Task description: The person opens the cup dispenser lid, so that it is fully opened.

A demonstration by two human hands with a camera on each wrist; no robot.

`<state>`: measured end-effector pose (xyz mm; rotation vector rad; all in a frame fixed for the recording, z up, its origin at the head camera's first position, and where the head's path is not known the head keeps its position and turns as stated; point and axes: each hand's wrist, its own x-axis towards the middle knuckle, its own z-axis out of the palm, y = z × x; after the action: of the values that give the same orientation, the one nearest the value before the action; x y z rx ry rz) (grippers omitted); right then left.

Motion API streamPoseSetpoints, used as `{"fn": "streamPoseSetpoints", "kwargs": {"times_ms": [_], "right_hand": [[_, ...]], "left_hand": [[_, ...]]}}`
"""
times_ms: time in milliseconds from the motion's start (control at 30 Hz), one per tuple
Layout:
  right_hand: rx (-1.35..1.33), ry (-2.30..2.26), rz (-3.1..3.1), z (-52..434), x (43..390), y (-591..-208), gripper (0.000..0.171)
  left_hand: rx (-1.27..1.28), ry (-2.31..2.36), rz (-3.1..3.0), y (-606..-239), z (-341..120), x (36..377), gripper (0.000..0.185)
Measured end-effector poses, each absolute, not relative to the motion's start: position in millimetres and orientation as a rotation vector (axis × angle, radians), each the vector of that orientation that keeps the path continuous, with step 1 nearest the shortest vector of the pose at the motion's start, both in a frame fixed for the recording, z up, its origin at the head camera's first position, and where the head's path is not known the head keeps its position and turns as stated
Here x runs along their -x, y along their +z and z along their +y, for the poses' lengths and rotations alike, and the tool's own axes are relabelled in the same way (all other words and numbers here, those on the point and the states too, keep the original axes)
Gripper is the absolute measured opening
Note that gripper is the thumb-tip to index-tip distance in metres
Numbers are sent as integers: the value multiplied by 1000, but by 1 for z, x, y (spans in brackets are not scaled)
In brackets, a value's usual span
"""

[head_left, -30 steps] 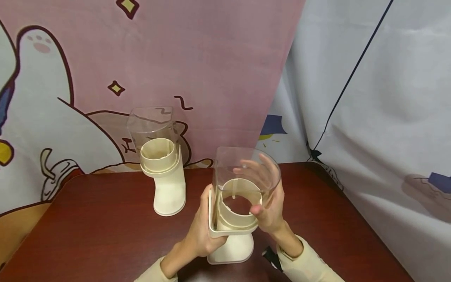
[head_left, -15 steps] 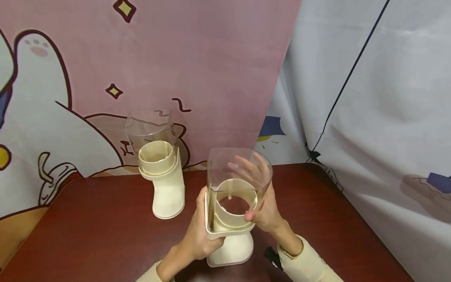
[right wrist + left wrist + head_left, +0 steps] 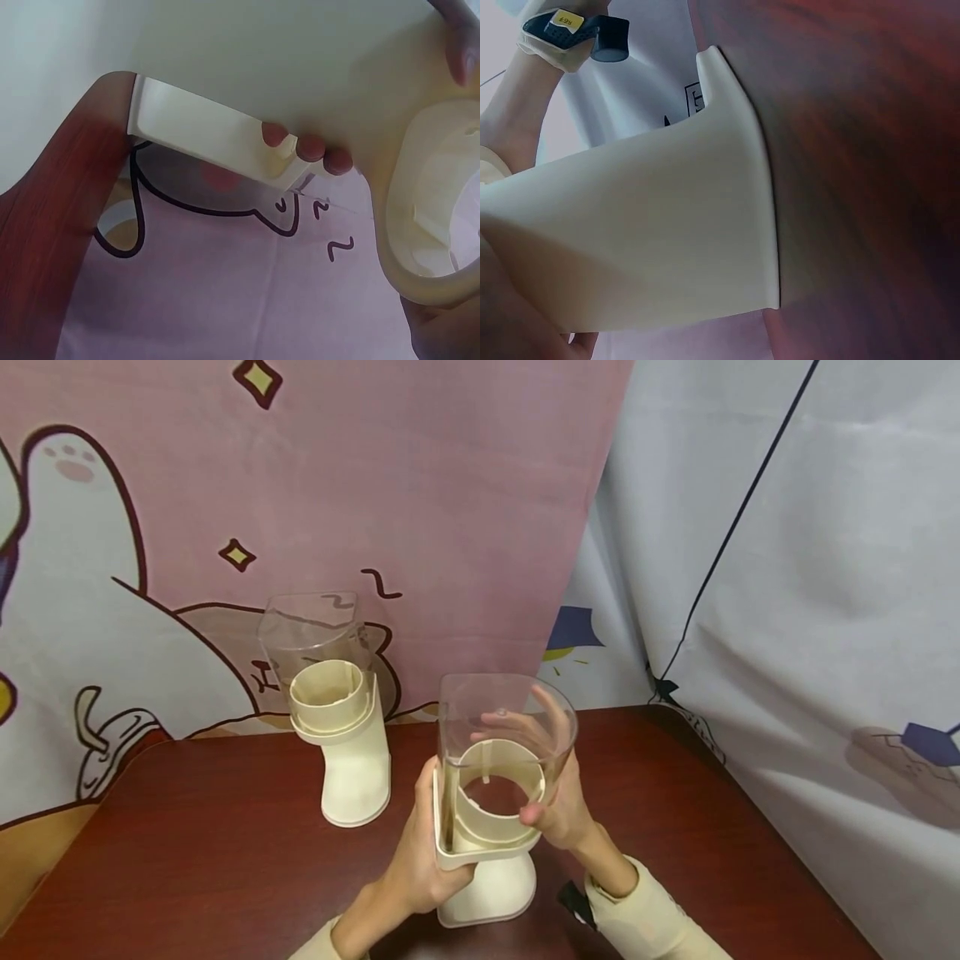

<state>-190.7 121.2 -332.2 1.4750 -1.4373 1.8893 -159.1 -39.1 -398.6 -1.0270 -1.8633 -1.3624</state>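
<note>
Far left, a pink-and-white cartoon-print cloth [image 3: 450, 485] with yellow stars hangs behind the red-brown wood-grain desk [image 3: 187, 852].

Left of centre, toward the desk's rear edge: a cream plastic stand with a rounded base and broad upright [image 3: 354, 772], upright, well apart from both hands. At its top, a short cream plastic ring [image 3: 330, 714]; a tall, clear plastic container with rounded corners [image 3: 307, 631] surrounds that ring and rises above it.

Centre: the person's left hand [image 3: 423, 864]. Its grip is closed round a second, matching cream plastic stand [image 3: 491, 887], below the tray-like top on the near left. This one is at the desk's front middle, base low; whether it bears on the wood, cannot tell. Its own cream plastic ring [image 3: 491, 828] sits inside a second clear plastic container [image 3: 480, 697].

Just right: the right hand [image 3: 567, 806]. Its grip is spread wide, bent round the container's right side; fingers visible through the wall, thumb tip close by the ring.

Below it, a small black object [image 3: 576, 903] beside the cream sleeve [image 3: 648, 914]. Far right, a pale grey-white cloth [image 3: 795, 577] crossed by a thin black line [image 3: 738, 514].
</note>
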Motion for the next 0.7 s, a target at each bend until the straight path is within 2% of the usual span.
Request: {"fn": "streamPoseSetpoints", "kwargs": {"times_ms": [700], "right_hand": [[-1382,1915,-1520,117,183,-333,95]], "left_hand": [[1051,-1406,-1811,-396,-40,155,101]]}}
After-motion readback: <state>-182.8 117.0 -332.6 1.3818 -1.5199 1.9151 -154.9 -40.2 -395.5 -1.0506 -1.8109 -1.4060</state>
